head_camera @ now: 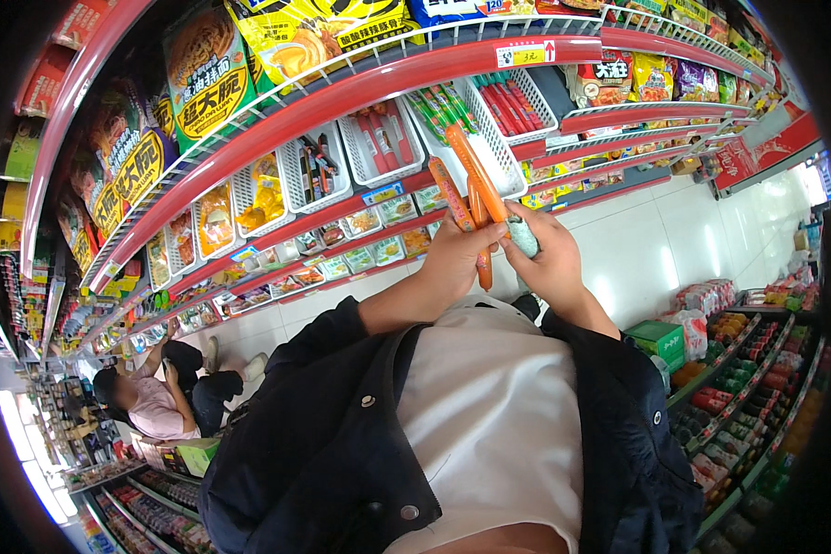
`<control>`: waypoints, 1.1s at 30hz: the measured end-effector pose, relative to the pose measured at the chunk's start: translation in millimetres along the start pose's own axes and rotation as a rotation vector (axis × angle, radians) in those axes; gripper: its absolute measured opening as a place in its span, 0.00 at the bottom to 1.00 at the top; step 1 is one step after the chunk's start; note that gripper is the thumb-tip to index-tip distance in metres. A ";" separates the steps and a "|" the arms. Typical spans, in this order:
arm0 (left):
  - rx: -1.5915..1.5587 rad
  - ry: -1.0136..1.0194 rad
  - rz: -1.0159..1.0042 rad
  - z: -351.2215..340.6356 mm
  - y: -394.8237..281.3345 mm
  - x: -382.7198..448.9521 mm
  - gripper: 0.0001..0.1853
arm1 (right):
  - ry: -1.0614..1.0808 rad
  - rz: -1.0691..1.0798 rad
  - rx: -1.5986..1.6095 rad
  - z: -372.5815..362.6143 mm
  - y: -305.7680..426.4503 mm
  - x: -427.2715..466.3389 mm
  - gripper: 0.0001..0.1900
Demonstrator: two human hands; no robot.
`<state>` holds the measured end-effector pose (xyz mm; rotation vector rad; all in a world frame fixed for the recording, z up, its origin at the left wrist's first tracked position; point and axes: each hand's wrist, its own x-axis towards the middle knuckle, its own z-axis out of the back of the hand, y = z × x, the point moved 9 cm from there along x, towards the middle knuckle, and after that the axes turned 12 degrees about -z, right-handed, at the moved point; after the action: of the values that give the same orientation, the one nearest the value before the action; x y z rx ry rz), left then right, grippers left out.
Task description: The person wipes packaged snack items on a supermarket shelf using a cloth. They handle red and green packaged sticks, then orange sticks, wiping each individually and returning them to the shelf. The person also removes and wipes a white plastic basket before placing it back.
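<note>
My left hand (453,253) grips orange-wrapped sausages, one angled up to the left (450,194) and one pointing down below the fingers (484,270). Another orange sausage (476,170) rises higher, its lower end at my right hand (550,260). A pale green, crumpled, cloth-like piece (523,235) sits in my right hand. Both hands meet in front of my chest, thumbs close together. Just beyond them, a white plastic basket (502,173) on the shelf holds green-wrapped sticks (436,111) at its back.
Beside that basket stand others with red sticks (505,104) and red-wrapped sausages (381,142). A red-edged shelf (388,66) with noodle packets overhangs them. A person (159,398) sits low at the left. Drink racks (741,388) and a green box (656,343) are at the right.
</note>
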<state>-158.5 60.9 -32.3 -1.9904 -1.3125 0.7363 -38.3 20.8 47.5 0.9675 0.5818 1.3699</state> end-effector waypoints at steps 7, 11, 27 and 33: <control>-0.064 -0.105 0.016 -6.9 -2.6 2.7 0.17 | -0.019 -0.020 -0.027 3.0 0.6 2.9 0.21; -0.010 -0.081 -0.019 -3.4 -3.9 4.8 0.17 | -0.019 -0.033 -0.011 5.1 -2.9 7.5 0.21; 0.039 -0.164 -0.113 -4.1 -10.2 15.5 0.19 | 0.031 -0.087 0.005 5.5 -24.8 15.6 0.20; 0.027 -0.191 -0.112 -2.6 -4.3 19.4 0.17 | 0.032 -0.092 0.005 5.1 -33.4 18.4 0.20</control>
<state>-152.4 79.8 -29.4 -1.8441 -1.5031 0.9033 -13.2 39.9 25.6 0.9133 0.6467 1.3050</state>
